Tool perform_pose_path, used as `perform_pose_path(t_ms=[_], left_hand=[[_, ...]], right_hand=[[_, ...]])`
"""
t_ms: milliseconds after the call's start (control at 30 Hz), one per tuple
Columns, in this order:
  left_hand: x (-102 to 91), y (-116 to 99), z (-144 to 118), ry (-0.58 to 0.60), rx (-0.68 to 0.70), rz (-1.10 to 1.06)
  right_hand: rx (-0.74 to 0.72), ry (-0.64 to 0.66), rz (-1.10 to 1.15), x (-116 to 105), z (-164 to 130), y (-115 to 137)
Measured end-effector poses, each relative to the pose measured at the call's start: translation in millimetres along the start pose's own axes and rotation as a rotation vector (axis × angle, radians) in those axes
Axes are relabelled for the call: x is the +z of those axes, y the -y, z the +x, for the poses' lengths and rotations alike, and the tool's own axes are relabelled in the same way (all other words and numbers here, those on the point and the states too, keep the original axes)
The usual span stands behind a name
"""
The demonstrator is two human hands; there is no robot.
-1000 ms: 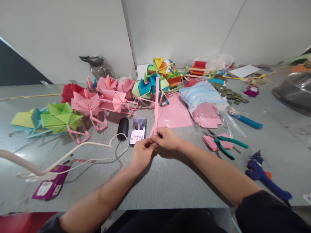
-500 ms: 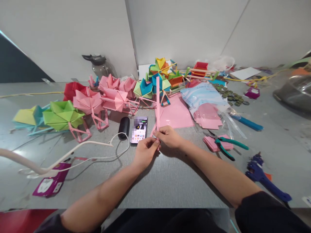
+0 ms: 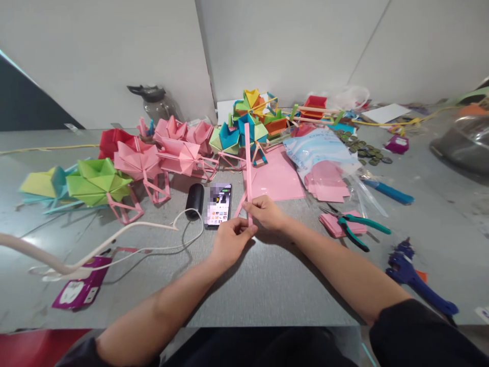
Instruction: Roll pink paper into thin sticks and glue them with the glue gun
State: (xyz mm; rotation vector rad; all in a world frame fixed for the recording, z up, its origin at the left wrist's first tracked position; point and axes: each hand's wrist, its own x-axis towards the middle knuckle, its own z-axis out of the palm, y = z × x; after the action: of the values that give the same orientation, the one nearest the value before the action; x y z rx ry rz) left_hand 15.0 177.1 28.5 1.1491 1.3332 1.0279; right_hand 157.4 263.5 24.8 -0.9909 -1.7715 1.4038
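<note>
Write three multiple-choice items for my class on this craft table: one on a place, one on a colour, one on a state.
1. Where does the phone lie?
A. just left of the hands
B. on the pliers
C. under the bottle

2. What colour is the paper strip?
A. green
B. pink
C. blue

3. How is the strip held?
A. flat on the table
B. by one hand
C. upright, by both hands

Answers:
1 A: it lies beside the left hand.
2 B: it is pink all along.
3 C: the left hand and right hand pinch its lower end.
</note>
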Motion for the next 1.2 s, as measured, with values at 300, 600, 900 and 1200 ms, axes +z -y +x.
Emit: perform_pose_path(t_ms=[300, 600, 900, 1200], left_hand=[[-0.7, -2, 0, 0.071, -0.046, -0.002], [-1.4, -2, -1, 0.123, -0.023, -0.028], [-1.3, -3, 0, 0.047, 0.088, 0.049], [-0.8, -2, -2, 0.107, 0.070, -0.030]], right_hand=[[-0.048, -0.041, -0.009, 0, -1, 2], [-0.059, -0.069, 0.018, -2, 0, -1], [-0.030, -0.010, 0.027, 6, -3, 0], [-0.013, -0.025, 0.060, 5, -3, -2]])
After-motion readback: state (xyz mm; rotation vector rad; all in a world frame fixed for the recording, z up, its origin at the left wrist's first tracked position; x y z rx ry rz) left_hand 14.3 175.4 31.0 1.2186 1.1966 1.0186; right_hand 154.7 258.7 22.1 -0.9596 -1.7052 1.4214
